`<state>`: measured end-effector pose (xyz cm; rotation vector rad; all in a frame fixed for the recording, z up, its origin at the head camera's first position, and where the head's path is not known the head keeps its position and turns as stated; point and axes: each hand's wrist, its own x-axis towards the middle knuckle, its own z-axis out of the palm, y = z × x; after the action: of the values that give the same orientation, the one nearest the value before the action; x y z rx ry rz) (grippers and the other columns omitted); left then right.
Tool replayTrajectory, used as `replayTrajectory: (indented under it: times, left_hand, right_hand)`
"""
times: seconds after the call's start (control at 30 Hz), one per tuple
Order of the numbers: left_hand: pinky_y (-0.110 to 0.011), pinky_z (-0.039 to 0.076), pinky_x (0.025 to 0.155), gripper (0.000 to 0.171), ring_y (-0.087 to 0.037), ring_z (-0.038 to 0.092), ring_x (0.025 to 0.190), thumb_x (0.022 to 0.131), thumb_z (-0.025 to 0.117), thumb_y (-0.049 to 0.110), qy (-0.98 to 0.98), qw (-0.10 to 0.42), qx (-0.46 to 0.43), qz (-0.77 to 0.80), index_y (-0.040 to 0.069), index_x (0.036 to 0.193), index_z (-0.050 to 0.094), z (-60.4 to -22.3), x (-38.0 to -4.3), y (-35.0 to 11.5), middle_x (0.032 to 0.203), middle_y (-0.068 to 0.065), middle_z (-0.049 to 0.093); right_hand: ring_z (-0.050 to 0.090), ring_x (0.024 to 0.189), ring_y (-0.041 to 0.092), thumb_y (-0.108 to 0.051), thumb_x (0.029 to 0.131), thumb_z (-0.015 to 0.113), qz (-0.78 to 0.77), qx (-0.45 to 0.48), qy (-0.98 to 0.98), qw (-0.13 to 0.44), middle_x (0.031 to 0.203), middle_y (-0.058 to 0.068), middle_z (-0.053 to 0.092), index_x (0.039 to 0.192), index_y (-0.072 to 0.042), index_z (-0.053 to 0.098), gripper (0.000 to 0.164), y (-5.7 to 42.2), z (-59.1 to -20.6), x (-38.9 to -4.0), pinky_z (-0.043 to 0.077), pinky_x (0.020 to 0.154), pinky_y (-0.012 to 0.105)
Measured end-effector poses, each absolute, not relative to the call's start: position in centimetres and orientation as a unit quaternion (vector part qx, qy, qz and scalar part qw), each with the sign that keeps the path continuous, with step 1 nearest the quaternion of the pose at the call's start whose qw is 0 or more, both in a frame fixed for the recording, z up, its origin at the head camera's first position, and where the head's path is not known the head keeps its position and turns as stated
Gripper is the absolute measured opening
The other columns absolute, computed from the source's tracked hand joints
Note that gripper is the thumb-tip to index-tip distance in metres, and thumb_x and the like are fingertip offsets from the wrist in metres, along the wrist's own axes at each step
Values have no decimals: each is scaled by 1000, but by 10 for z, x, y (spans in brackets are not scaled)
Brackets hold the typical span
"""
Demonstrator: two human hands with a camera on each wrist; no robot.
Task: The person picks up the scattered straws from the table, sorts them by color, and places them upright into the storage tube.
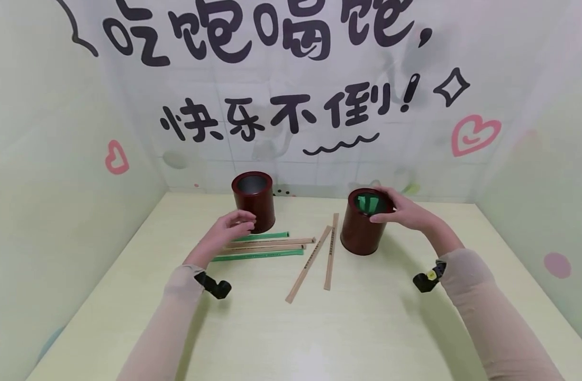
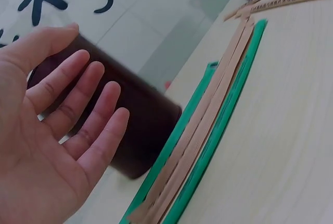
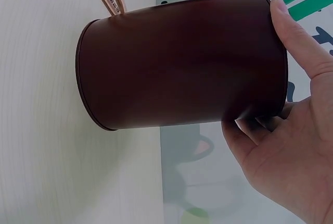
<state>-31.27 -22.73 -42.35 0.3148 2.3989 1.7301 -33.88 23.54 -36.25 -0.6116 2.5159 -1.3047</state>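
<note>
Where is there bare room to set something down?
A wide free patch of table lies between the sleeves, nearer than the slanting brown packets. A smaller one lies between the left canister and those packets' far ends. Crowded: before that canister, four green and brown packets lie by the left hand.

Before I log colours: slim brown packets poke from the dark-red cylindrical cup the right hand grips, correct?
Colour's wrong: slim green packets poke from the dark-red cylindrical cup the right hand grips; see the right wrist view.
</note>
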Motion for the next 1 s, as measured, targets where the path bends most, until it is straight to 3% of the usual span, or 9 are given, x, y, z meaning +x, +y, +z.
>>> replayTrajectory:
  times: [0.13, 0.37, 0.67, 0.73, 0.83, 0.93, 1.0]
  left_hand:
    - [-52, 46, 108, 44, -39, 58, 124, 100, 59, 32, 814, 64, 101, 569, 5, 135, 53, -428, -313, -250, 139, -21, 55]
    - [-25, 49, 100, 49, -25, 57, 125, 101, 57, 31, 827, 26, 51, 560, 3, 140, 49, -435, -310, -284, 143, -22, 51]
    - [-19, 43, 97, 50, 6, 53, 104, 101, 58, 32, 847, 5, -1, 531, 5, 142, 49, -442, -315, -311, 146, -18, 51]
    - [-21, 43, 100, 49, 3, 54, 107, 101, 58, 30, 850, 6, -7, 527, 5, 142, 48, -444, -315, -315, 147, -18, 50]
    - [-35, 41, 111, 50, -16, 55, 123, 101, 59, 26, 851, 13, -12, 524, 4, 143, 46, -447, -314, -320, 148, -19, 48]
    - [-50, 35, 115, 52, -36, 46, 135, 100, 61, 23, 858, 22, -12, 513, 2, 144, 45, -452, -313, -325, 149, -22, 46]
    - [-53, 34, 115, 52, -40, 45, 135, 98, 63, 21, 871, 26, -7, 491, 0, 142, 46, -455, -315, -327, 147, -25, 47]
  right_hand:
    - [33, 139, 39, -15, 93, 67, -449, -206, 861, 120, 153, 24, 30, 155, -5, 19, 80, 236, -363, -338, 31, 115, 59]
    - [34, 138, 39, -17, 93, 68, -449, -203, 862, 122, 152, 23, 33, 155, -5, 20, 80, 235, -364, -337, 31, 114, 60]
    - [34, 138, 41, -16, 93, 67, -445, -207, 863, 119, 152, 25, 31, 156, -4, 17, 82, 235, -362, -335, 31, 114, 61]
    - [33, 138, 41, -15, 93, 68, -445, -208, 863, 119, 153, 25, 30, 156, -4, 16, 82, 235, -362, -335, 31, 114, 61]
    - [33, 139, 41, -15, 93, 68, -445, -210, 863, 119, 153, 25, 30, 156, -4, 16, 83, 235, -362, -335, 31, 114, 61]
    - [33, 139, 41, -15, 93, 68, -446, -211, 862, 121, 153, 25, 30, 156, -5, 16, 82, 234, -362, -336, 31, 114, 61]
    - [33, 139, 41, -15, 93, 68, -446, -210, 861, 122, 153, 24, 30, 157, -5, 16, 82, 235, -363, -336, 32, 114, 61]
